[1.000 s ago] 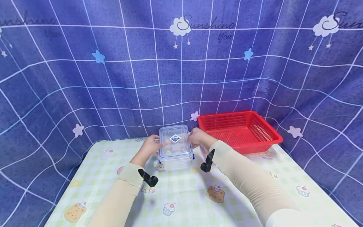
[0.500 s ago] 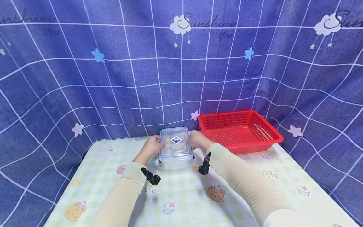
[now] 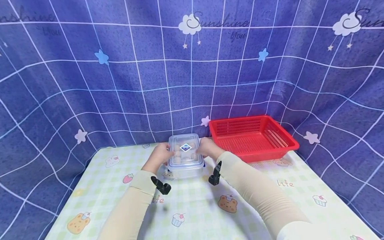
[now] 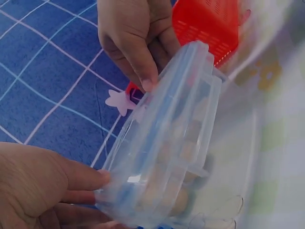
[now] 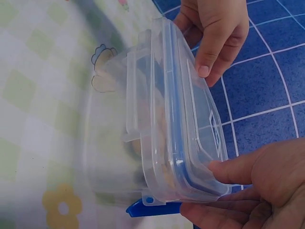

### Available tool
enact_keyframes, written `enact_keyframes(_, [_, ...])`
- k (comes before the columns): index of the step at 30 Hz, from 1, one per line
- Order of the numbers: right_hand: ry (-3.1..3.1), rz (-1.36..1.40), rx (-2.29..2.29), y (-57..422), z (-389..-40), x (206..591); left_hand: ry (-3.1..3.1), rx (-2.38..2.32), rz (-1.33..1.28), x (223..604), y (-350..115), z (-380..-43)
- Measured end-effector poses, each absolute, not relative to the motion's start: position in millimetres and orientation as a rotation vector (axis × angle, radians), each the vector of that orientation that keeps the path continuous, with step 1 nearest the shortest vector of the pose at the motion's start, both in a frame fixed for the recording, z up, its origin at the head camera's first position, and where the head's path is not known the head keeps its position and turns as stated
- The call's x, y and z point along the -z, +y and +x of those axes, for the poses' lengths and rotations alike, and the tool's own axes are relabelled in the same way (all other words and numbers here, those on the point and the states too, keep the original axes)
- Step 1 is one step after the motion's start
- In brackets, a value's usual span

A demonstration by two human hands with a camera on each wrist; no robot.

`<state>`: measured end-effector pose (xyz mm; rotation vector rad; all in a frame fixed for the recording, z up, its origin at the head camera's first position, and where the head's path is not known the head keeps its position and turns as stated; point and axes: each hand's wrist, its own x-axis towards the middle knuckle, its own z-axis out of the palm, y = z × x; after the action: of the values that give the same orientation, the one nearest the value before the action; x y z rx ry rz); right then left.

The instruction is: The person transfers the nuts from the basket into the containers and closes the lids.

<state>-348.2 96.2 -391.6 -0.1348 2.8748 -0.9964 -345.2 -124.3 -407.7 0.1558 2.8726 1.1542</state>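
Observation:
A clear plastic food container (image 3: 185, 171) stands at the back of the table, its lid (image 3: 183, 158) on top. The lid has a blue seal and a diamond-shaped blue and white label (image 3: 186, 147). Several round, pale brown egg-like things (image 4: 190, 150) show through the wall. My left hand (image 3: 160, 155) grips the left side, thumb on the lid's edge and fingers lower down. On the opposite side my right hand (image 3: 208, 148) does the same. A blue clip (image 5: 155, 208) sticks outward below the lid, right at the right fingertips.
A red perforated basket (image 3: 255, 156) stands at the back right, just beyond my right hand. The table has a pale green checked cloth (image 3: 198, 213) with cartoon prints. A blue curtain (image 3: 120, 80) with a white grid hangs behind it.
The lid's far end sits slightly lower than a second ago. Both wrists have shifted a little inward toward the container, and both hands keep their grip on its sides.

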Motion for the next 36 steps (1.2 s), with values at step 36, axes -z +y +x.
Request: enact_keyframes(36, [2.985,0.084,1.417,100.2,-339.7,461.4,2.975,-1.182,-0.003,459.2,-139.3,-336.8])
